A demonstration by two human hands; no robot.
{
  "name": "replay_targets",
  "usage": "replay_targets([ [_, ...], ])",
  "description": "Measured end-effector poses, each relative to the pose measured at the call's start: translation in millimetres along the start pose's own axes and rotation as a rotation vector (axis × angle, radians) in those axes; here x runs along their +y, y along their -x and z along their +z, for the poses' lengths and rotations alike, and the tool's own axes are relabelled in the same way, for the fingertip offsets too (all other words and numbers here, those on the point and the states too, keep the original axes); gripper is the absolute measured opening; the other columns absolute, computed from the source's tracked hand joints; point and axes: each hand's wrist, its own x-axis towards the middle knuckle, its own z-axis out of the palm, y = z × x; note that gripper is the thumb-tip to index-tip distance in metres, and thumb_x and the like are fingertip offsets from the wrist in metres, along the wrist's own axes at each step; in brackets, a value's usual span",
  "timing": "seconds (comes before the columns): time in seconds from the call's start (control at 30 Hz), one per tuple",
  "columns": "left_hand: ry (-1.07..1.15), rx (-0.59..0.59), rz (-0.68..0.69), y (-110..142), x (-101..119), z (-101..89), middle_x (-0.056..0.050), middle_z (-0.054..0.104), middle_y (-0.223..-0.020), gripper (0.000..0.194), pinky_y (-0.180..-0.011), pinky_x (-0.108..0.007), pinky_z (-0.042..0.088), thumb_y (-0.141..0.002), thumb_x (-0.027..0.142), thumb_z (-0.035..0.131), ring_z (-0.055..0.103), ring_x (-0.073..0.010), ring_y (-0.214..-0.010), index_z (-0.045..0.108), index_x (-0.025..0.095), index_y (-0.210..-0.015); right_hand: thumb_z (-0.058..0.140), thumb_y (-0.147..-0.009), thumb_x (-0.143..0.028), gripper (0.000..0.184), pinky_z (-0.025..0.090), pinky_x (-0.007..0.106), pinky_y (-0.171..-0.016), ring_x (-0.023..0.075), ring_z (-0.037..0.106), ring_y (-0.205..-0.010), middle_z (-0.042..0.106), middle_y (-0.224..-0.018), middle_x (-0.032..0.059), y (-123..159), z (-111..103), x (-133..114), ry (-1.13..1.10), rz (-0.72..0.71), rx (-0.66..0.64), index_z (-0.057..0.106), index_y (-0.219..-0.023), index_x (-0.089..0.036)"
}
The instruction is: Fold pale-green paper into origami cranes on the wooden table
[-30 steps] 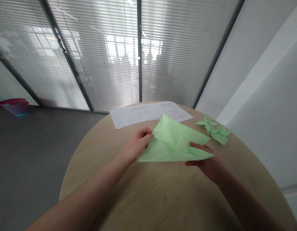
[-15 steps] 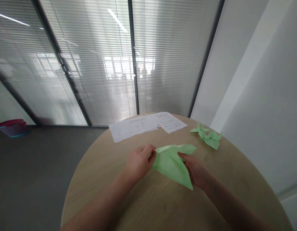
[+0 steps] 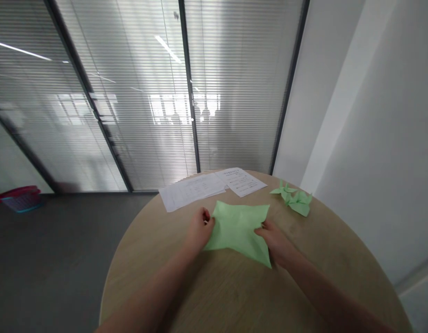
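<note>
Your left hand [image 3: 199, 232] is closed at nine o'clock on the green sheet [image 3: 236, 227], thumb and curled fingers pinching its left edge; your right hand [image 3: 276, 241] grips the opposite edge at three o'clock, its thumb lying over the top face and its other fingers partly hidden; the sheet spreads between your two hands over the middle of the round wooden table [image 3: 147, 247], its edges bowed and one corner pointing down toward five o'clock; you cannot tell from this view whether any part of it touches the tabletop.

Around the sheet, you have overlapping white papers [image 3: 189, 191] at eleven o'clock and a printed page [image 3: 243, 182] at twelve; folded green pieces [image 3: 299, 203] sit at two o'clock, near the table's rim; farther off, toward ten o'clock, a red-rimmed basket [image 3: 22, 200] rests on the grey floor [image 3: 64, 259].
</note>
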Motion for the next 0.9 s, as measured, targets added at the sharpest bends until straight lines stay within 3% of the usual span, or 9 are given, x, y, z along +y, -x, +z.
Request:
replay_targets([
  [0.1,-0.090,-0.040,-0.036,-2.0,-5.9,4.5,0.002,0.054,-0.072,0.012,-0.063,-0.027,0.036,-0.080,0.015,0.052,0.053,-0.0158,-0.069,0.043,0.022,-0.077,0.051,-0.073,-0.020,0.054,0.051,0.041,-0.095,0.0305,0.065,-0.112,0.072,-0.116,0.0087,-6.4,-5.6,2.7,0.383,-0.185,0.097,0.062,-0.126,-0.021],
  [0.17,-0.137,-0.050,-0.061,-2.8,-9.8,7.5,0.001,0.055,-0.072,0.014,-0.063,-0.027,0.035,-0.080,0.013,0.053,0.053,-0.0159,-0.069,0.042,0.022,-0.077,0.050,-0.075,-0.020,0.066,0.049,0.039,-0.099,0.0296,0.061,-0.120,0.068,-0.124,0.0090,-11.2,-9.3,5.1,0.588,-0.265,0.177,0.050,-0.141,-0.021],
  [0.3,-0.276,-0.101,-0.126,-1.4,-14.9,12.1,0.000,0.059,-0.075,0.013,-0.061,-0.027,0.034,-0.083,0.014,0.053,0.056,-0.0161,-0.070,0.043,0.022,-0.082,0.050,-0.083,-0.022,0.084,0.050,0.038,-0.093,0.0283,0.065,-0.113,0.065,-0.128,0.0137,-17.9,-13.3,15.0,0.844,-0.235,0.274,0.016,-0.159,-0.015],
  [0.37,-0.367,-0.132,-0.123,1.8,-14.6,13.9,-0.002,0.063,-0.079,0.010,-0.061,-0.027,0.033,-0.084,0.014,0.053,0.059,-0.0171,-0.073,0.045,0.021,-0.087,0.049,-0.085,-0.022,0.086,0.050,0.037,-0.088,0.0282,0.068,-0.103,0.067,-0.125,0.0147,-19.0,-12.6,20.8,0.961,-0.208,0.246,0.009,-0.160,-0.016],
  [0.43,-0.473,-0.161,-0.107,6.2,-12.8,15.9,-0.005,0.066,-0.085,0.006,-0.062,-0.028,0.034,-0.087,0.019,0.053,0.062,-0.0195,-0.078,0.049,0.020,-0.091,0.049,-0.085,-0.020,0.083,0.050,0.037,-0.086,0.0289,0.068,-0.103,0.066,-0.126,0.0154,-18.5,-10.4,24.1,1.093,-0.214,0.227,0.013,-0.160,-0.016],
  [0.53,-0.574,-0.190,-0.053,12.0,-9.6,18.8,-0.009,0.069,-0.099,0.013,-0.068,-0.031,0.040,-0.090,0.024,0.051,0.066,-0.0239,-0.088,0.052,0.019,-0.102,0.049,-0.081,-0.014,0.070,0.046,0.036,-0.093,0.0287,0.061,-0.117,0.056,-0.138,0.0168,-14.9,-5.9,20.5,1.244,-0.293,0.253,0.036,-0.151,-0.013],
  [0.63,-0.640,-0.197,-0.005,13.7,-7.8,20.0,-0.011,0.068,-0.106,0.019,-0.074,-0.033,0.045,-0.091,0.022,0.050,0.066,-0.0254,-0.094,0.054,0.016,-0.109,0.049,-0.078,-0.009,0.049,0.044,0.036,-0.096,0.0288,0.057,-0.118,0.059,-0.130,0.0150,-10.1,-3.0,10.2,1.364,-0.377,0.282,0.060,-0.126,-0.015],
  [0.7,-0.686,-0.192,0.058,12.9,-7.0,19.7,-0.012,0.067,-0.107,0.017,-0.079,-0.034,0.047,-0.091,0.020,0.050,0.064,-0.0260,-0.099,0.058,0.016,-0.106,0.050,-0.080,-0.007,0.039,0.042,0.039,-0.095,0.0292,0.057,-0.114,0.063,-0.122,0.0127,-7.3,-1.7,4.3,1.430,-0.420,0.278,0.068,-0.112,-0.020],
  [0.9,-0.777,-0.271,0.532,9.2,-7.8,20.2,-0.010,0.066,-0.110,0.017,-0.096,-0.042,0.046,-0.098,0.022,0.051,0.057,-0.0271,-0.110,0.067,0.019,-0.100,0.047,-0.092,-0.012,0.028,0.038,0.043,-0.099,0.0286,0.058,-0.110,0.070,-0.105,0.0092,-1.0,5.9,-0.1,1.508,-0.531,0.067,0.073,-0.088,-0.023],
])
